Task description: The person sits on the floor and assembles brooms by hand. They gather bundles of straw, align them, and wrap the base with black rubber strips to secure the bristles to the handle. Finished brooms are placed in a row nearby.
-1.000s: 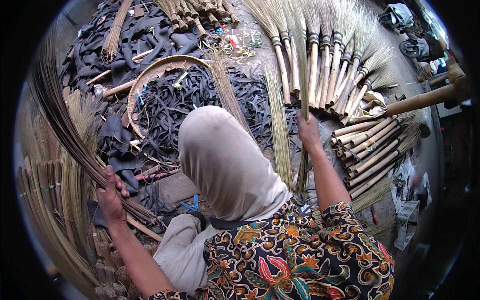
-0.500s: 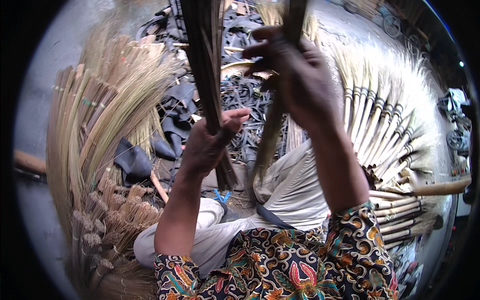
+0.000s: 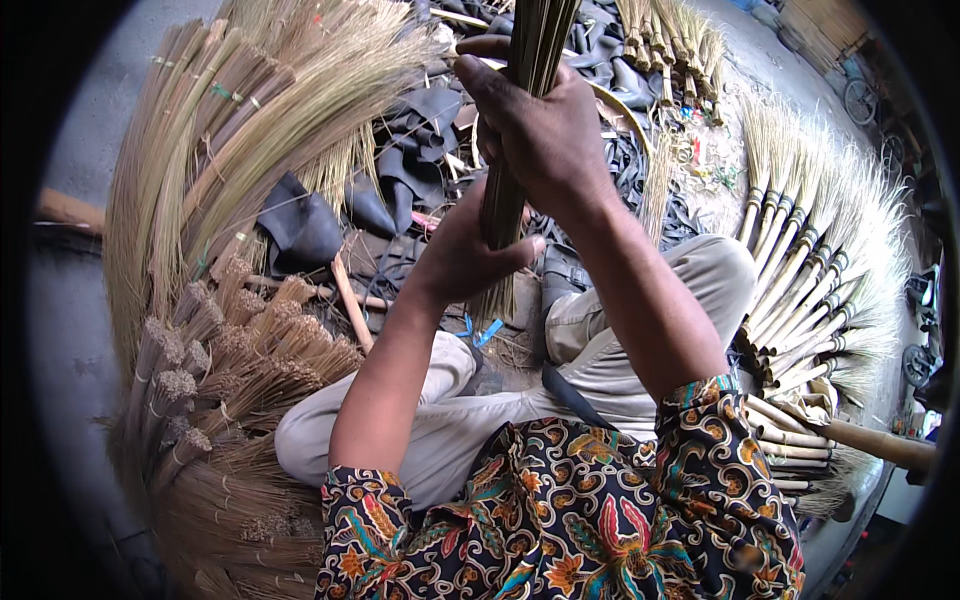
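One long bundle of dry grass stalks stands nearly upright in front of me, both hands around it. My right hand grips it higher up, its fingers wrapped across the stalks. Lower down, my left hand is curled about the same bundle, with the thumb sticking out to the right. Its other fingers are partly hidden behind the stalks. The bundle's lower end reaches down between my bent knees, and its top runs out of view. Blue ties lie on the ground just beyond my shins.
Long grass bundles are heaped on the left, with cut stalk bundles nearer me. Finished brooms fan out on the right beside a bamboo pole. Black rubber pieces and strips litter the ground ahead. More small bundles lie beyond.
Half a second ago each hand was at a separate stalk bundle. Now the hands have come together around a single bundle, and the right hand has moved left. The view has shifted.
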The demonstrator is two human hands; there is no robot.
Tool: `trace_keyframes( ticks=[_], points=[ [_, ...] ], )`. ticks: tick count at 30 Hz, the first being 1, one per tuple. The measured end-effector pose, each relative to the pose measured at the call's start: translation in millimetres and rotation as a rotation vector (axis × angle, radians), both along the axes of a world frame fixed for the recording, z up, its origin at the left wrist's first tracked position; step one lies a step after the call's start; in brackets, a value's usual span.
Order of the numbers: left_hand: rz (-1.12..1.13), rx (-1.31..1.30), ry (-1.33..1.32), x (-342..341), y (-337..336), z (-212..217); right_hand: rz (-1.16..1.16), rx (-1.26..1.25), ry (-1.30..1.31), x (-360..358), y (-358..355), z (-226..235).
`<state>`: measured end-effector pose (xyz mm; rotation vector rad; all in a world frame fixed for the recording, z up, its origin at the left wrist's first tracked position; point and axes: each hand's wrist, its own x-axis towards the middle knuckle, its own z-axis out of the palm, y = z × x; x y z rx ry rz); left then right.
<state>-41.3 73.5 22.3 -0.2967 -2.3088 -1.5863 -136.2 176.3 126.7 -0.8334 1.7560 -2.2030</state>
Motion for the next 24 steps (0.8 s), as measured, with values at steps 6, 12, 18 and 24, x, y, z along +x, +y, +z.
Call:
trace_keyframes(
  ticks=[6,12,18,24],
  points=[
    [0.249,0.037,-0.093,-1,-9,-66,0.046,0.081,0.081,21,-19,-53],
    [0.304,0.049,-0.036,9,-3,-135,0.065,0.417,0.025,34,-15,-121],
    [0.435,-0.038,0.076,3,-1,-154,0.01,0.17,0.188,35,-24,-149],
    [0.498,-0.291,-0.01,7,-6,-172,0.158,0.24,0.016,24,-30,-160]
  ],
)
